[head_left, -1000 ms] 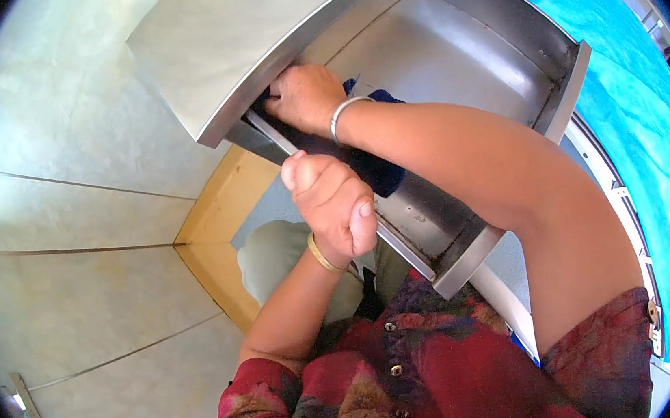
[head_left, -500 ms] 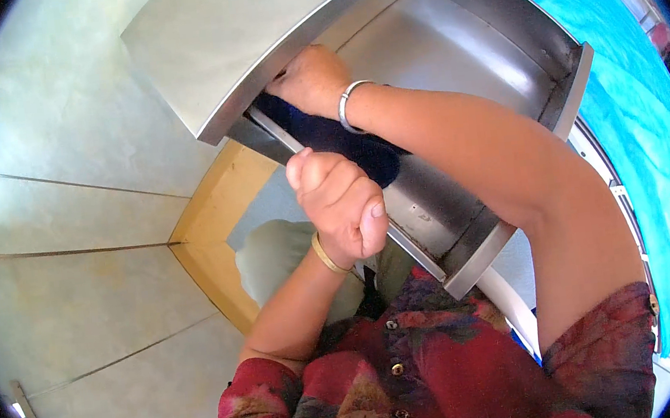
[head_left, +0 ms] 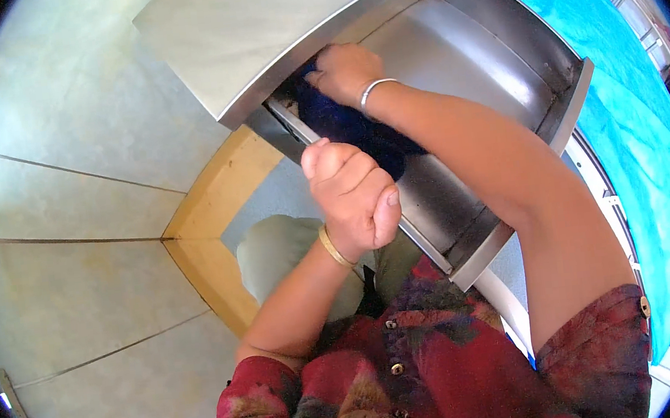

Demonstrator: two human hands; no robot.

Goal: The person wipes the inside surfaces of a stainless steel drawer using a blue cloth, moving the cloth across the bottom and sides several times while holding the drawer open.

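Note:
A pulled-out metal drawer lies in front of me under a steel top. My left hand is closed around the drawer's side edge nearest me. Inside the drawer, my right hand reaches across to the far left part, its fingers curled onto a dark blue cloth. The cloth is spread over the drawer's left portion, partly beneath my right wrist. My right fingertips are partly hidden in its folds.
The steel top overhangs the drawer's inner end. Left of it stand pale wall panels with a yellow-brown base edge. Bright blue sheeting hangs at the right. My knee is below the drawer.
My right hand has drawn back from under the steel top's edge, to the right, along with the cloth. My left hand keeps its hold on the drawer edge.

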